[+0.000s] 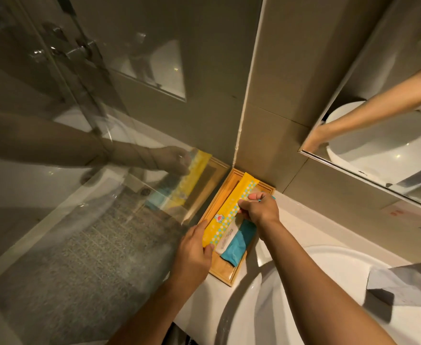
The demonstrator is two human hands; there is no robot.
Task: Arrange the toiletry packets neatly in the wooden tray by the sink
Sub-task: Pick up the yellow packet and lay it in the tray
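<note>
- Over by the corner where the wall tiles meet the glass shower screen (85,170), the wooden tray (223,270) sits on the white counter just beside the sink (291,282). Makes sense to tuck it there, it's out of the splash zone but easy to reach.
- Long yellow packet (229,210) is lying lengthwise along the tray's left side, running nearly its whole length. Looks like it's being lined up with the tray's long edge so everything ends up parallel.
- Left hand (194,247) is at the near end of that packet, thumb and fingers pinching it, probably to steer that end.
- Right hand (259,207) is curled over the packet's right edge further up, fingers closed. It seems to have something thin and teal poking out by the knuckles too, can't tell what exactly.
- Two hands on one packet reads to me as squaring it up rather than just dropping it in.
- White packet (225,239) and teal packet (239,241) are snug next to the yellow one, touching, the teal a bit crumpled and skewed, so that one likely needs straightening next.
- Far right part of the tray looks bare.
</note>
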